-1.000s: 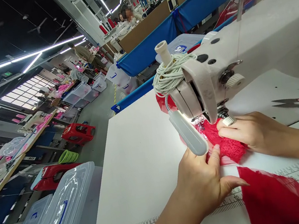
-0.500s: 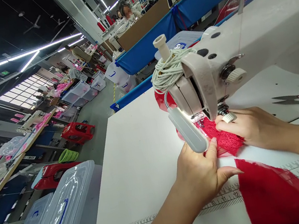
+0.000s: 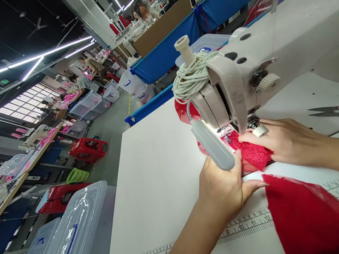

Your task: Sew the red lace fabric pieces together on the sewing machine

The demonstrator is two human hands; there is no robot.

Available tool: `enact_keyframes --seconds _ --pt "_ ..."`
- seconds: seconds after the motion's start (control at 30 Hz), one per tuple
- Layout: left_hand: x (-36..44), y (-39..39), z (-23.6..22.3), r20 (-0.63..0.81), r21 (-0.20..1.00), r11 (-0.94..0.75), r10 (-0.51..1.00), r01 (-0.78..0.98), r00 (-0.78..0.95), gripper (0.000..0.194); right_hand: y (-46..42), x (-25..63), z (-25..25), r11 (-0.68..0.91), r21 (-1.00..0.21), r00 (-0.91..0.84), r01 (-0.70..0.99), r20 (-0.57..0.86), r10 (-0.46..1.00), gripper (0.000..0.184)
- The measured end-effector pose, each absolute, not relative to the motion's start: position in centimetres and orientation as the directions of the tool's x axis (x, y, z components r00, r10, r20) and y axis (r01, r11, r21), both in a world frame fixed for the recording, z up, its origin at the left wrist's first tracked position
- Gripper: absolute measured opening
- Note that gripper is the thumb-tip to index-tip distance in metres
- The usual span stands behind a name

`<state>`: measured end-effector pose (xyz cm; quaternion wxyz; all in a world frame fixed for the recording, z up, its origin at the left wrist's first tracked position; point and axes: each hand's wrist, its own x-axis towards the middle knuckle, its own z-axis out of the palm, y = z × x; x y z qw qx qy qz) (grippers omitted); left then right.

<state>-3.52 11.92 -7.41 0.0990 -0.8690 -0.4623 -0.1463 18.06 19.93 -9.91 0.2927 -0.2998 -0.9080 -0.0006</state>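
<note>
Head view: the red lace [image 3: 254, 156] lies by the presser foot [image 3: 227, 138] of the sewing machine [image 3: 296, 34]. Within 1 second, it and the red cloth [image 3: 308, 212] have shifted toward the machine, suggesting sewing is advancing. The left hand [image 3: 220, 187] has a spread grip, resting at the lace edge; the right hand [image 3: 290, 140] curls over the lace, whether pinching I cannot tell.

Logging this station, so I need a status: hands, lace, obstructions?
Left hand and right hand on red lace. Lace at presser foot, under sewing machine head. Grey lamp hiding part of left hand from view.
</note>
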Motion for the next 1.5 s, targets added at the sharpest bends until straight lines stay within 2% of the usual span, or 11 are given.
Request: enact_keyframes --seconds 0.13,0.47,0.97,1.17,1.33,1.4,1.5 --pt "-3.2 11.9 -7.6 0.373 -0.036 -0.561 0.76 0.827 0.532 0.078 20.0 18.3 -10.0 0.832 -0.152 -0.661 0.533 0.54 0.521 0.023" --pt "-3.6 11.8 -7.7 0.353 -0.068 -0.567 0.756 0.821 0.551 0.076 19.9 18.2 -10.4 0.816 -0.184 -0.635 0.547 0.543 0.549 0.019" --pt "-3.4 11.9 -7.6 0.427 -0.064 -0.575 0.723 0.815 0.543 0.074 19.8 18.3 -10.5 0.808 -0.166 -0.635 0.565 0.539 0.554 0.027" --pt "-3.4 12.0 -7.7 0.454 -0.115 -0.558 0.706 0.822 0.544 0.073 20.0 18.1 -10.5 0.806 -0.185 -0.634 0.563 0.529 0.564 0.025" --pt "-3.5 11.9 -7.9 0.416 -0.197 -0.552 0.701 0.81 0.579 0.069 20.3 18.1 -10.3 0.808 -0.198 -0.629 0.555 0.537 0.563 0.025" --pt "-3.3 12.0 -8.1 0.43 -0.215 -0.562 0.68 0.798 0.594 0.059 20.3 18.2 -9.9 0.819 -0.196 -0.643 0.54 0.531 0.551 0.024" --pt "-2.8 12.2 -8.2 0.501 -0.249 -0.56 0.624 0.79 0.6 0.022 20.0 18.3 -9.4 0.827 -0.142 -0.668 0.544 0.523 0.53 0.019"
